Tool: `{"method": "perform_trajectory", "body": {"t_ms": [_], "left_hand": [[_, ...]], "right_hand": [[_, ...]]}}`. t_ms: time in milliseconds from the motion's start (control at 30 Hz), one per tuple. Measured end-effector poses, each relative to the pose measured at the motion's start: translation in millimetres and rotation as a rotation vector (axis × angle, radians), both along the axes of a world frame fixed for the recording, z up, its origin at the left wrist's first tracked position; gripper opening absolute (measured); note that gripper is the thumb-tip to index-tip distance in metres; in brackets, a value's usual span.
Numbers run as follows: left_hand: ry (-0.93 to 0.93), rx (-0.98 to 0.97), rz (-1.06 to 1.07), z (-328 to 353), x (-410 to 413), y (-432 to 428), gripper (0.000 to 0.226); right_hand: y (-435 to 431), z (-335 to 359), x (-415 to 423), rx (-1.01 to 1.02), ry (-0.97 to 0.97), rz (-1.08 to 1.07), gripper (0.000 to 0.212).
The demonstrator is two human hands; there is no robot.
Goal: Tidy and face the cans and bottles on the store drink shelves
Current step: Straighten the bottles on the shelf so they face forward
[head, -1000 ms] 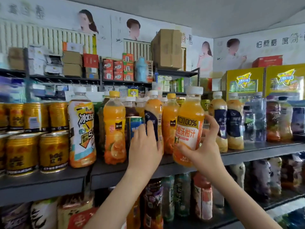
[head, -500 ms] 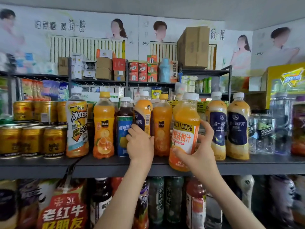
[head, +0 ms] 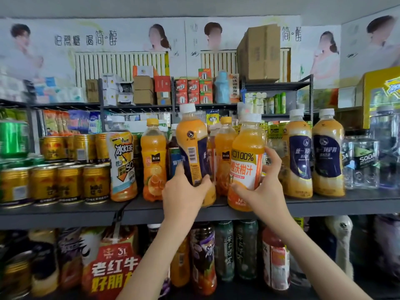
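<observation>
Shelf (head: 324, 204): a dark metal shelf crowded with drinks runs across at hand height; both hands reach up to its front edge.
Gold cans (head: 65, 182): stacked in two tiers well to the left of the left hand.
Matching bottles (head: 299, 156): two orange drinks with navy labels stand upright just right of the right hand, labels facing out.
Navy-label bottle (head: 192, 144): in the left hand, tilted with its white cap leaning left, barcode side facing out.
Juice bottle (head: 246, 167): in the right hand, nearly upright, its "100%" label facing out, base at the shelf's front edge.
Left hand (head: 184, 191): wrapped round the navy-label bottle's lower part.
Right hand (head: 264, 191): clasps the juice bottle, thumb across the front, fingers behind.
</observation>
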State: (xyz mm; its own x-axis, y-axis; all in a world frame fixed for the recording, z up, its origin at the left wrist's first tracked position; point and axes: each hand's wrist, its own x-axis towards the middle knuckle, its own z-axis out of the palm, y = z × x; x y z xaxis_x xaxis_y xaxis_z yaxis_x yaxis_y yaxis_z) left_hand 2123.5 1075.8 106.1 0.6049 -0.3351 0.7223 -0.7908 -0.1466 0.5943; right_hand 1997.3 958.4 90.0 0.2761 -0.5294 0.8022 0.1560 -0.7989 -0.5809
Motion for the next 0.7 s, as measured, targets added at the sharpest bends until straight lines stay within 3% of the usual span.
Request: {"method": "perform_trajectory", "body": {"t_ms": [200, 467, 600, 700], "left_hand": [[0.047, -0.147, -0.074, 9.5, 24.1, 48.3, 0.035], [0.082, -0.174, -0.134, 12.1, 54.8, 76.3, 0.024], [0.099, -0.201, -0.181, 10.3, 59.4, 78.0, 0.018], [0.098, -0.189, -0.191, 8.2, 61.9, 78.1, 0.02]], "right_hand": [[13.2, -0.1, 35.3, -0.034, 0.027, -0.027, 0.096], [22.6, -2.1, 73.1, 0.023, 0.074, -0.082, 0.092], [26.6, -4.0, 85.5, -0.014, 0.146, -0.187, 0.086], [30.6, -7.1, 91.4, -0.119, 0.207, -0.409, 0.082]]}}
